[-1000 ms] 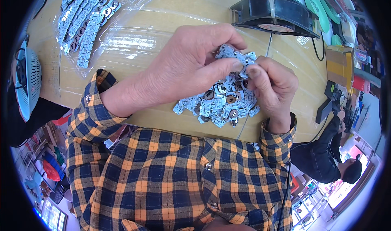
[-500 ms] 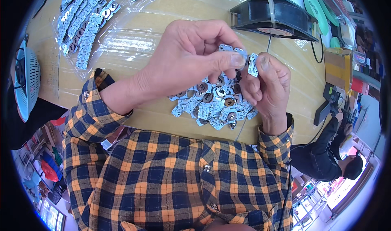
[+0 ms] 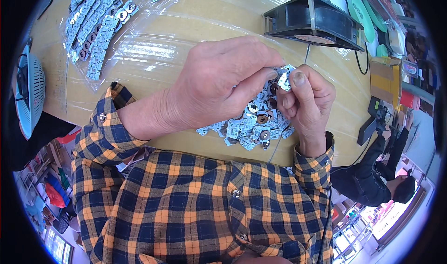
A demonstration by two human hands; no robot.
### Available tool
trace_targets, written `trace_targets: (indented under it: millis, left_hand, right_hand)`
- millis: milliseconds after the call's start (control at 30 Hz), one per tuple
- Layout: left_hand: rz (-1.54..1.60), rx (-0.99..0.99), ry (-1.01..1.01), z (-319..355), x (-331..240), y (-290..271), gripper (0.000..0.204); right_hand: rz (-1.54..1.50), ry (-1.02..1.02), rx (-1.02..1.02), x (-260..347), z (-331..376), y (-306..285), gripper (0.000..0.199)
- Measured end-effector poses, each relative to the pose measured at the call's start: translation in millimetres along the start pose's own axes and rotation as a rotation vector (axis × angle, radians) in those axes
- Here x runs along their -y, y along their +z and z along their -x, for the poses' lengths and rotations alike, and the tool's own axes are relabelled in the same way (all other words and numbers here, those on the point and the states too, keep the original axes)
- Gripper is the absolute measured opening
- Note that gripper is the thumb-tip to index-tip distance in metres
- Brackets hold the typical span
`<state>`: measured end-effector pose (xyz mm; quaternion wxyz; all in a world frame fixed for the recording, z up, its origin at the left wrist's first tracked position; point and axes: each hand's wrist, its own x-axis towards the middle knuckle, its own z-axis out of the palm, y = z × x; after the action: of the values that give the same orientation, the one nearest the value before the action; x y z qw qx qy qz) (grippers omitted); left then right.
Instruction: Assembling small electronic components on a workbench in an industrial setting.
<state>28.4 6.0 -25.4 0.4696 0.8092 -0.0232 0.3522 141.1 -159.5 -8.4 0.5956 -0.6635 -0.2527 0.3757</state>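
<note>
Between thumb and curled fingers, my right hand [image 3: 307, 101] pinches a small white-and-blue circuit board [image 3: 285, 79]. My left hand [image 3: 221, 85] is closed, its thumb and fingertips meeting at that board's left edge; small boards are in its grip, mostly hidden now behind the fingers. Beneath both hands a loose heap of similar boards [image 3: 247, 129], some with round brown-and-silver parts, lies on the table [image 3: 186, 22]. Part of the heap is covered by my left hand.
Rows of boards [image 3: 98, 45] lie on clear plastic at the upper left. A black fan [image 3: 291, 22] stands at the far right, near a taped cardboard box [image 3: 384, 82]. At the left edge is a light-blue basket [image 3: 37, 94]. Another person [image 3: 363, 182] is at the right.
My left hand has rolled over, so its back now hides the boards it showed before. The board in my right hand has tilted. The other person's arm has shifted.
</note>
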Motion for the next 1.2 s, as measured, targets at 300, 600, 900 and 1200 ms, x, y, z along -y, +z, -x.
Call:
trace_targets:
  millis: [300, 600, 900, 1200]
  left_hand:
    - [-0.009, -0.011, -0.007, 0.7, 0.7, 1.0, 0.022]
    - [0.070, 0.058, 0.013, -1.2, 3.6, 0.4, 0.021]
    - [0.186, 0.266, -0.328, -3.6, -3.0, -7.4, 0.019]
    - [0.647, 0.256, -0.721, -5.3, -9.2, -5.1, 0.019]
  right_hand:
    - [-0.117, 0.046, -0.013, -2.0, -2.4, -0.7, 0.029]
    - [-0.059, 0.012, -0.019, -1.8, -3.5, -0.8, 0.032]
    - [0.430, -0.230, 0.165, 6.1, -9.5, -30.8, 0.023]
    - [0.421, -0.334, 0.053, 8.7, -5.1, -20.1, 0.011]
